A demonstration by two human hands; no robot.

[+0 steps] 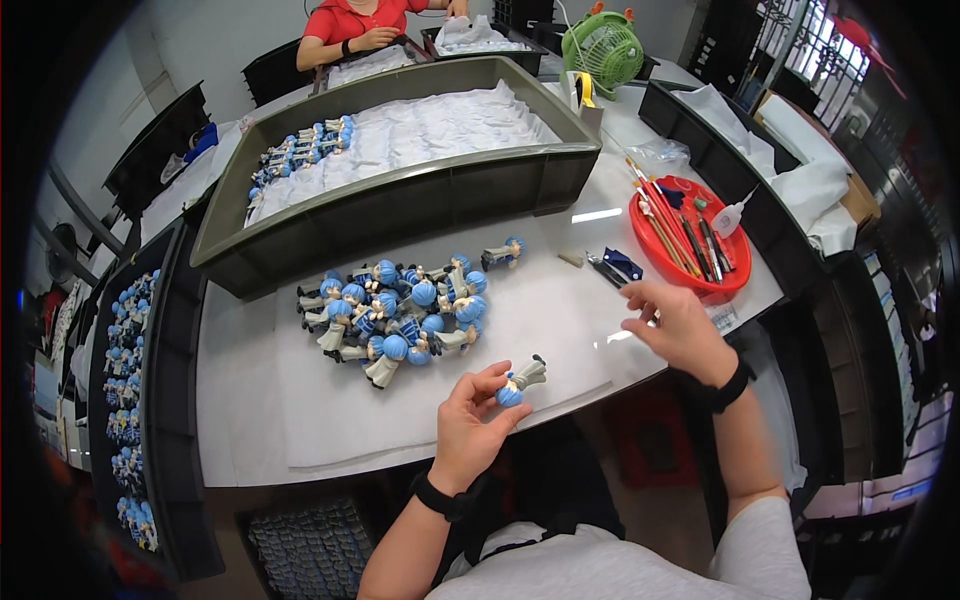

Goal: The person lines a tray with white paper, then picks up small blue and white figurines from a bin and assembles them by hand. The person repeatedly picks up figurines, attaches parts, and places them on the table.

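My left hand [474, 422] pinches a small figurine [510, 393] by its blue-haired head, near the table's front edge. The figurine is tilted, its pale-robed lower end pointing up and right. My right hand [682, 328] is curled at the table's right side, around the rear part of a slim dark pen-like tool [606, 269]. Its grip is partly hidden by the fingers. Left of my hands lies a heap of similar blue-haired figurines [394, 347], with one single figurine [503, 252] apart from it. A dark blue crumpled piece [622, 264] lies beside the tool.
Behind the heap stands a large grey-green bin [400, 190], lined with white sheet and part filled with figurines. A red bowl [655, 262] holds brushes and tools. Black crates [185, 400] flank the table. A green fan [602, 50] and a co-worker [360, 30] are beyond.
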